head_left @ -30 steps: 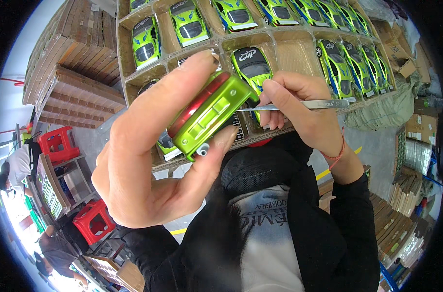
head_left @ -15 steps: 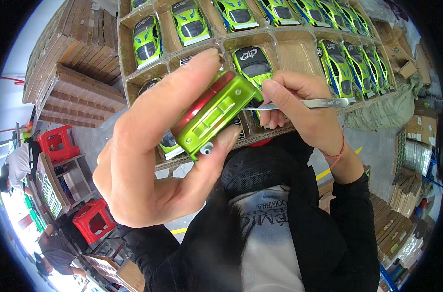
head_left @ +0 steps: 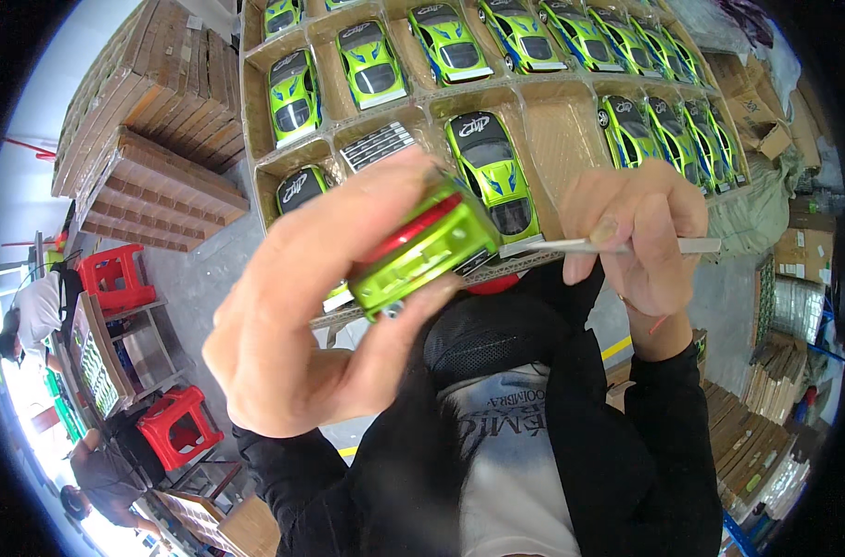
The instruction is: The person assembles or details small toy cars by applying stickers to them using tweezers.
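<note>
My left hand [head_left: 297, 306] grips a shiny green toy car [head_left: 432, 265] between thumb and fingers, one end turned up, with a red part along its side. A small metal post sticks out near the thumb. My right hand [head_left: 640, 227] is closed around metal tweezers [head_left: 571, 246], whose tip points left, a short gap from the car. Beneath both hands lies a divided cardboard tray [head_left: 557, 130] holding rows of green toy cars with black hoods, such as the car [head_left: 492, 167] just beyond my hands.
Stacked cardboard trays [head_left: 153, 102] rise at the far left, near red plastic stools [head_left: 116, 278]. Two people [head_left: 107, 483] are at the left edge. On the right are an open carton [head_left: 761, 121], a pale green sack [head_left: 756, 213] and piles of flattened cardboard [head_left: 747, 446].
My right hand has drawn the tweezers rightward, away from the toy car. My left hand has shifted slightly right with the car, which now looks a little blurred.
</note>
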Available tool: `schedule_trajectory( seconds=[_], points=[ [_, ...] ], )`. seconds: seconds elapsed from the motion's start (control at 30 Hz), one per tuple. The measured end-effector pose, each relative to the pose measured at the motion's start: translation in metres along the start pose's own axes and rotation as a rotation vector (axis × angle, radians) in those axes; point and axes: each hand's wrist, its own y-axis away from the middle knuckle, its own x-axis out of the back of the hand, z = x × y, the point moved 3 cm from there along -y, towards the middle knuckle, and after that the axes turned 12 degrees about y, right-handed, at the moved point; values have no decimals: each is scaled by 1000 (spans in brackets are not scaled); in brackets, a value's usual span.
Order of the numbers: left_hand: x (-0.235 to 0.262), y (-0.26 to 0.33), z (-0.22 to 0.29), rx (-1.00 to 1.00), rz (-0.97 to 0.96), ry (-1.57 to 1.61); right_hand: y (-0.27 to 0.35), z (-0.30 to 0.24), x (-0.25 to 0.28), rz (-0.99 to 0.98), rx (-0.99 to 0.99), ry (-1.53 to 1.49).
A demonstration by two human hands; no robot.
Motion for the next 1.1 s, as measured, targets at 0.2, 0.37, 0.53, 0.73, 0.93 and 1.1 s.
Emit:
schedule_trajectory(
  seconds=[0.2, 0.37, 0.53, 0.73, 0.93, 1.1],
  points=[
    [4, 5, 8, 67, 33, -7, -5, 9, 8, 52, -215, 214],
    [-7, 2, 6, 124, 49, -67, -6, 31, 12, -37, -500, 257],
    [-7, 5, 3, 169, 117, -90, -15, 46, 5, -107, -515, 312],
    [-9, 0, 6, 165, 94, -117, -15, 48, 3, -115, -535, 293],
    [-9, 0, 2, 101, 87, -97, -15, 48, 4, -118, -513, 296],
    [-9, -1, 0, 83, 76, -87, -14, 48, 4, -119, -492, 318]
  ],
)
